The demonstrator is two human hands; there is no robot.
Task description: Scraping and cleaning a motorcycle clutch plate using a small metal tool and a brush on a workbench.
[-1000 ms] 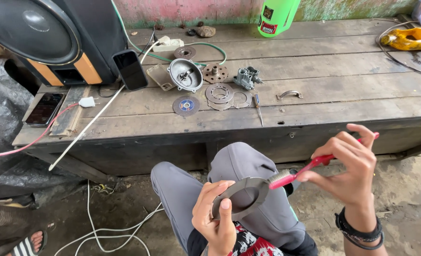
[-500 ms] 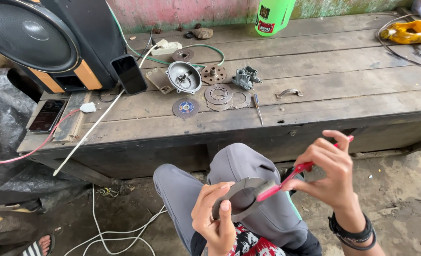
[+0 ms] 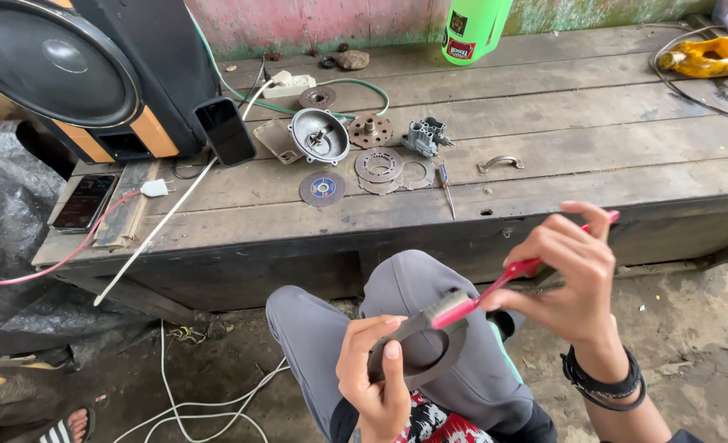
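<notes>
Here, my left hand [image 3: 372, 377]: fingers closed around a dark metal ring [image 3: 421, 353], bottom centre of the frame, above my grey-trousered knee [image 3: 413, 287].
My right hand [image 3: 569, 279]: fingers pinched on a red toothbrush [image 3: 495, 291], its bristles touching the ring's upper edge.
Upper frame: I see wooden bench [image 3: 594, 139] with round metal parts [image 3: 320, 135], speaker [image 3: 60, 66], green bottle [image 3: 472, 29].

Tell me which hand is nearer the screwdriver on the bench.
Right. The right hand, holding the red brush, sits just below and right of the screwdriver; the left hand, gripping the dark ring-shaped part, is lower, over the lap.
</notes>
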